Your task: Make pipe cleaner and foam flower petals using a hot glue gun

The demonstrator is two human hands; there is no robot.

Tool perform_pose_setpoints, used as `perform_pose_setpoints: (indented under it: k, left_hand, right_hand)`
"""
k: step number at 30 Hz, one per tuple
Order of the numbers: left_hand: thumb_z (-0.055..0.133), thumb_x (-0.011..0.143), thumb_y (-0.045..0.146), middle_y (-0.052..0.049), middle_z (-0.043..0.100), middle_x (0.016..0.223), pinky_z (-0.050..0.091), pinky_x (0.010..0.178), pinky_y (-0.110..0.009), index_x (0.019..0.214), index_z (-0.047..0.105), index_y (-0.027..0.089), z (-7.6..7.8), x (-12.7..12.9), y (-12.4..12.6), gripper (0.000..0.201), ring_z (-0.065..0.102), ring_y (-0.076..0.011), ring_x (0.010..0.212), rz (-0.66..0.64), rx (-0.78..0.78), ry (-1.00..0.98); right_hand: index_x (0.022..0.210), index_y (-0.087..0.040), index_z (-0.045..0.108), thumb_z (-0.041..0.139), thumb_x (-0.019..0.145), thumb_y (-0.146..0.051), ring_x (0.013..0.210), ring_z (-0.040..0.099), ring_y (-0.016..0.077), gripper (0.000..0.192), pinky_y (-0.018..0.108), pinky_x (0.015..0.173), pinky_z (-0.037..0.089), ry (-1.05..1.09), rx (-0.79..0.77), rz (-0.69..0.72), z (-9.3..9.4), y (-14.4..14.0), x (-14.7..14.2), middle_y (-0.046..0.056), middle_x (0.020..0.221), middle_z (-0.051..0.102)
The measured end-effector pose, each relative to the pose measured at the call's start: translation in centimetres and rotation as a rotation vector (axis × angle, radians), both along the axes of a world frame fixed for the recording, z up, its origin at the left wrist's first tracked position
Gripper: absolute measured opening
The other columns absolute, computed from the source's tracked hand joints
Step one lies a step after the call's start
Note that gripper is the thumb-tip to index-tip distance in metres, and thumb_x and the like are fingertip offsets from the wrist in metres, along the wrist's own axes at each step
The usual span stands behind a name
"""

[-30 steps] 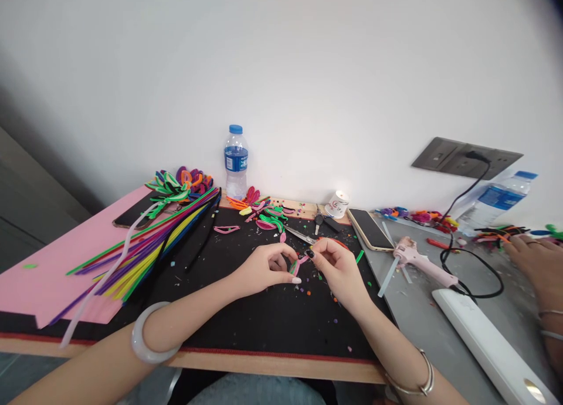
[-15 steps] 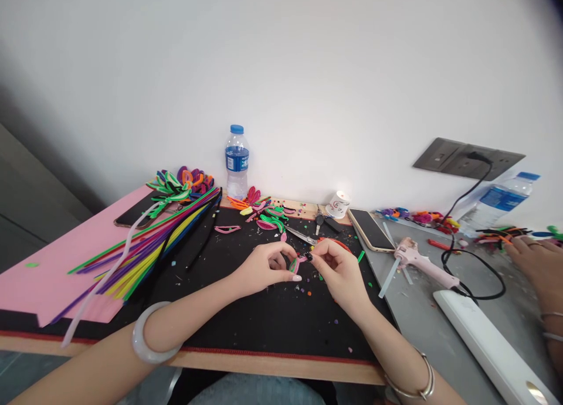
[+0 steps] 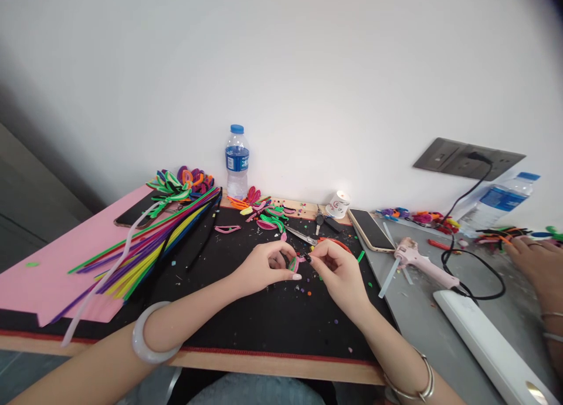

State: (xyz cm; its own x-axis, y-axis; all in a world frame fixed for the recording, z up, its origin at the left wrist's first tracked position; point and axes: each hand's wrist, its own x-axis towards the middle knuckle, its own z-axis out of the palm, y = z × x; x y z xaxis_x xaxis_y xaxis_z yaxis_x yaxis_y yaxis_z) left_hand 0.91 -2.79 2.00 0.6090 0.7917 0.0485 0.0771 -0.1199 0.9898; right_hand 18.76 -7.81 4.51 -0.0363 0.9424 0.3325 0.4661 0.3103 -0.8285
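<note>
Flanking both hands (image 3: 303, 267): scissors (image 3: 301, 235), glue gun (image 3: 417, 259), pipe cleaners (image 3: 145, 244).

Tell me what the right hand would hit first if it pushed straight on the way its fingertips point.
The right hand points leftward, toward the left hand. First in that line is the small pink and green pipe cleaner piece pinched between both hands, then the left hand's fingertips right behind it. Depth is hard to judge here.

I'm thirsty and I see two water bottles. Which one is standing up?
The water bottle by the wall, behind the black mat, stands upright with its blue cap on top. The other bottle, far right, lies tilted on its side.
</note>
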Motion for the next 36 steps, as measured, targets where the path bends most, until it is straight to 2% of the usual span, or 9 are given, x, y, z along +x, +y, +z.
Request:
perform_pose_setpoints:
  k: [22, 36]
  left_hand:
    - [0.074, 0.063, 0.035, 0.001, 0.057, 0.069, 0.042, 0.055, -0.022, 0.086, 0.056, 0.014, -0.4, -0.15, 0.18, 0.037, 0.05, -0.0093, 0.057, 0.037, 0.065, 0.015]
    - [0.074, 0.062, 0.032, 0.0, 0.059, 0.069, 0.042, 0.052, -0.02, 0.083, 0.056, 0.014, -0.3, -0.05, 0.17, 0.033, 0.05, -0.0085, 0.056, 0.074, 0.088, 0.023]
  right_hand:
    - [0.07, -0.019, 0.056, 0.056, 0.081, -0.018, 0.06, 0.05, 0.0134, 0.011, 0.025, 0.052, 0.037, -0.066, 0.087, 0.041, -0.21, -0.29, -0.32, 0.001, 0.068, 0.054]
    - [0.071, -0.018, 0.058, 0.056, 0.081, -0.016, 0.058, 0.051, 0.0125, 0.011, 0.024, 0.049, 0.037, -0.114, 0.177, 0.079, -0.49, -0.13, -0.5, 0.002, 0.069, 0.056]
